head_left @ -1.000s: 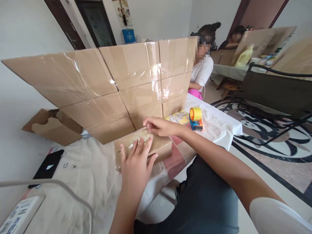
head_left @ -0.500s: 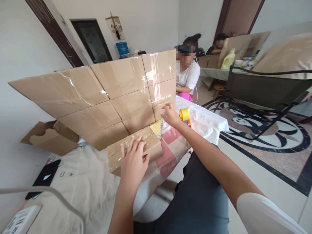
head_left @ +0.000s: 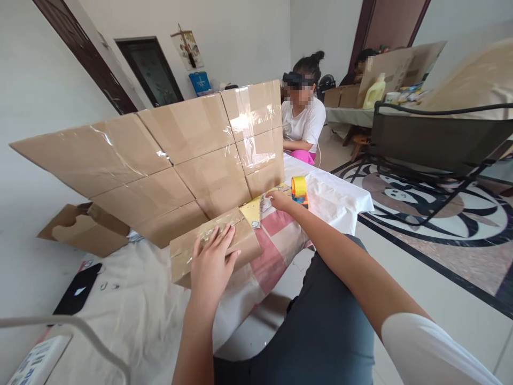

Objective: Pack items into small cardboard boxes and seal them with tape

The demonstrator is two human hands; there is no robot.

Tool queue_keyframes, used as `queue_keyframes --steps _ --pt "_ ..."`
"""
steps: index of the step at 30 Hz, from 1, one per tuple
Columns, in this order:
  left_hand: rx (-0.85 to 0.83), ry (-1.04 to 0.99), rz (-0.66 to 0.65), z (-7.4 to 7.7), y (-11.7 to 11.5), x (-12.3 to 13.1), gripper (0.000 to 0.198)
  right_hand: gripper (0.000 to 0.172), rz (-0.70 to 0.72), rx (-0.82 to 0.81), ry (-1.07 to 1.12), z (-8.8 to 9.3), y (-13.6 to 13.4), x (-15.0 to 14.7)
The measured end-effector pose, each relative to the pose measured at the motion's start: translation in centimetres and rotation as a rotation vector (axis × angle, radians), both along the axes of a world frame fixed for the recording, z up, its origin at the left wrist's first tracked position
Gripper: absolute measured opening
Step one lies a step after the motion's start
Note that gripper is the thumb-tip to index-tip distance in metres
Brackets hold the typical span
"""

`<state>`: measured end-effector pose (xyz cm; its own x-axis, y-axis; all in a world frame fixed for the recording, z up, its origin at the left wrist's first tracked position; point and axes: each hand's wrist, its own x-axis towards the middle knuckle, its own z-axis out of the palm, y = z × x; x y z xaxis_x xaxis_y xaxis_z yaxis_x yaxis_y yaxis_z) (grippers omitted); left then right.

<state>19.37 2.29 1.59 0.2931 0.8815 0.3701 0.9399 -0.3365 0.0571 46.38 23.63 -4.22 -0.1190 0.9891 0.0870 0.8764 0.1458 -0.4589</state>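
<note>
My left hand point(head_left: 211, 262) lies palm down on a closed cardboard box point(head_left: 247, 247), with its fingers spread over the clear tape on top. Beyond the box's right end, my right hand point(head_left: 280, 201) is closed, fingertips together beside a crumpled white piece point(head_left: 265, 204). What those fingers hold, if anything, cannot be made out. A yellow patterned sheet point(head_left: 251, 212) sticks out between the box and that hand. Just right of the hand stands an orange tape dispenser with a yellow roll point(head_left: 298, 186). Behind the box rises a large taped cardboard panel point(head_left: 208, 166).
An opened cardboard box point(head_left: 90, 235) sits at the left, near a black item point(head_left: 78, 289) on the beige cloth point(head_left: 132, 299). A grey cable point(head_left: 92, 337) crosses the lower left. Across the white-covered table point(head_left: 340, 184) sits another person point(head_left: 306, 125). A folding chair point(head_left: 436, 144) stands right.
My right hand has come down from in front of the panel to the white piece and its fingers have closed. My left hand stays on the box. The view has shifted slightly.
</note>
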Motion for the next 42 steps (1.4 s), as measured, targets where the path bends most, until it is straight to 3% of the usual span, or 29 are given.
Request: queue_keyframes --steps 9,19,31,38,42 --pt "0.034 0.022 -0.013 -0.1 0.1 -0.2 0.05 0.037 0.034 0.017 -0.144 -2.2 2.7 -2.3" --pt "0.106 0.034 -0.024 -0.6 -0.1 -0.3 0.048 0.033 0.048 0.06 -0.142 -2.7 2.1 -3.4" --pt "0.091 0.031 -0.004 -0.3 -0.4 -0.1 0.052 0.022 -0.116 0.063 0.155 -2.0 2.0 -1.9" --pt "0.089 0.041 0.015 -0.5 -0.4 -0.1 0.05 0.047 -0.208 0.08 0.396 -0.6 1.2 -0.8" --pt "0.108 0.041 0.016 -0.8 -0.3 -0.2 0.05 0.03 -0.199 0.063 0.505 0.0 -0.1 -0.3"
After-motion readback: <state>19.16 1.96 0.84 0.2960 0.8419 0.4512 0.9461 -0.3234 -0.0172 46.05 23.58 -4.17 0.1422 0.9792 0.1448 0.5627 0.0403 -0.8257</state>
